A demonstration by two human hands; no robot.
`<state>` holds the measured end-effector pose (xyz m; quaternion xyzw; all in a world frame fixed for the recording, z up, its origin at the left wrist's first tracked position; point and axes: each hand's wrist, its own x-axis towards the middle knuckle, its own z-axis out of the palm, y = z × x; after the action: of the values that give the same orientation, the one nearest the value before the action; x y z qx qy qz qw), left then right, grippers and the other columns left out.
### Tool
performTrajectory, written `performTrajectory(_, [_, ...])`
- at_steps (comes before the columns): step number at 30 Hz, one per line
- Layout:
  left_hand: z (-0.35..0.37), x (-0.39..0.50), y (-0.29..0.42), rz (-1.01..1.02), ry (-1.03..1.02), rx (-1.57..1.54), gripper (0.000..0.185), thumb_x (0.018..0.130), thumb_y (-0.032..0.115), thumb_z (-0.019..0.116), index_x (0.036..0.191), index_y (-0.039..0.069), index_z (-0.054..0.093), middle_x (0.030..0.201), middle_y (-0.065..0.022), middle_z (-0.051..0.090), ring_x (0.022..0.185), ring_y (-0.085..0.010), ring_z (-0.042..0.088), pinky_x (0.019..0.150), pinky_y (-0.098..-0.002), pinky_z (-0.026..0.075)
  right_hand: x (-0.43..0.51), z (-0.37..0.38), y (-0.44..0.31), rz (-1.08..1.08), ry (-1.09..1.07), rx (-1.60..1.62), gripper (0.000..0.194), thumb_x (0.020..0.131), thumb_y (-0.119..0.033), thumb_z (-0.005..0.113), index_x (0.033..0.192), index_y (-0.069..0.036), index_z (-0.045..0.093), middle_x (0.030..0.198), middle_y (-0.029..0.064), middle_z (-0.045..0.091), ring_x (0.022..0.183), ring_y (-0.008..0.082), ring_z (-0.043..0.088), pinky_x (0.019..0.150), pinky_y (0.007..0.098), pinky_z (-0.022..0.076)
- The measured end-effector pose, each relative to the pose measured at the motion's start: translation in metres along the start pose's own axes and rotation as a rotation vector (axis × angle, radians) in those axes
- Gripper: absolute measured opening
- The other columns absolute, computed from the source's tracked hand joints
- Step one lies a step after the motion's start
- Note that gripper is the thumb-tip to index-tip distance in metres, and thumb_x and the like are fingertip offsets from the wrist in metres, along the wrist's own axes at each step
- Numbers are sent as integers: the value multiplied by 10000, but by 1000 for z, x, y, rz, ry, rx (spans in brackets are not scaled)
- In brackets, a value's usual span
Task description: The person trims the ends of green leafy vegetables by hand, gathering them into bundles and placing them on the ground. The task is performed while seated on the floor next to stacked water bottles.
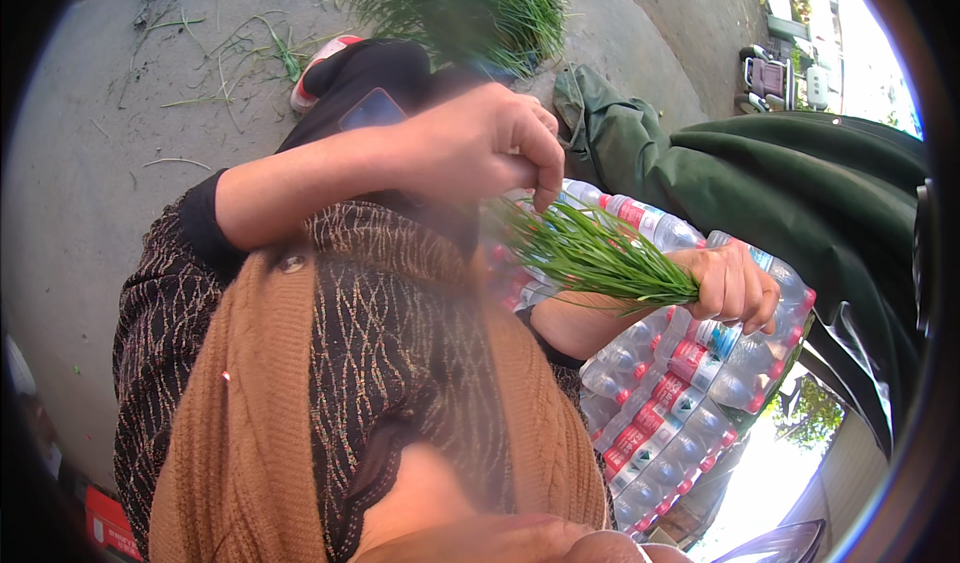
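My right hand [731,285] is closed around one end of a bunch of long, thin green leaves [607,255], which look like chives. The bunch slants up and left from that fist. Above its loose ends is my left hand [517,143], with its fingers curled and the index finger bent down close to the leaves. Whether any leaf is pinched there is hidden. A large heap of the same kind of leaves [480,7] lies on the ground beyond my knees. A dark smartphone [371,109] rests on my lap, partly behind my left forearm.
Packs of clear plastic bottles [667,413] with red caps stand at my right, under my right forearm. A dark green tarpaulin [780,180] drapes beyond them. Loose leaves [281,52] litter the concrete floor [97,210]. A small wheeled vehicle [769,79] is farther off.
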<state>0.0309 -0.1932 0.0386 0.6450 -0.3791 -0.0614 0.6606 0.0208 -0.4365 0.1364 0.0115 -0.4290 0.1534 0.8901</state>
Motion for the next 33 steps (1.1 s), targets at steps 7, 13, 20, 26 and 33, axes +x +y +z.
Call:
performTrajectory(7, [-76, -35, -23, -264, 383, 740, 245, 798, -40, 600, 990, 63, 712, 864, -72, 637, 855, -179, 600, 792, -310, 480, 3, 8, 16, 68, -155, 29, 216, 827, -95, 587, 633, -25, 526, 503, -29, 405, 385, 24, 320, 347, 216, 207])
performTrajectory(13, [-36, -18, -7, -179, 116, -50, 260, 879, -8, 574, 1125, 12, 657, 1042, -81, 670, 994, -143, 604, 894, -302, 475, 4, 28, 39, 60, -149, -64, 239, 866, -64, 522, 634, -118, 508, 504, -122, 334, 412, -45, 302, 373, 174, 142])
performTrajectory(20, [23, -5, 1, -299, -281, -546, 237, 923, 126, 580, 1100, -12, 654, 999, -77, 691, 951, -133, 619, 886, -293, 479, 7, 4, 35, 122, -234, 76, 268, 849, -39, 510, 623, -175, 465, 523, -140, 317, 426, -65, 294, 388, 164, 127])
performTrajectory(26, [27, 1, 4, -313, -479, -692, 244, 934, 158, 582, 1098, -12, 643, 957, -43, 676, 901, -97, 600, 825, -275, 484, 8, 20, 43, 79, -162, -59, 283, 857, -57, 507, 615, -192, 448, 527, -141, 321, 425, -66, 287, 387, 160, 130])
performTrajectory(33, [23, 2, 7, -328, -476, -685, 189, 908, 148, 617, 1013, -8, 638, 872, -12, 660, 805, -70, 578, 733, -256, 480, 9, 10, 27, 214, -198, 44, 168, 650, 107, 526, 582, -36, 467, 523, -22, 326, 415, 55, 321, 392, 234, 169])
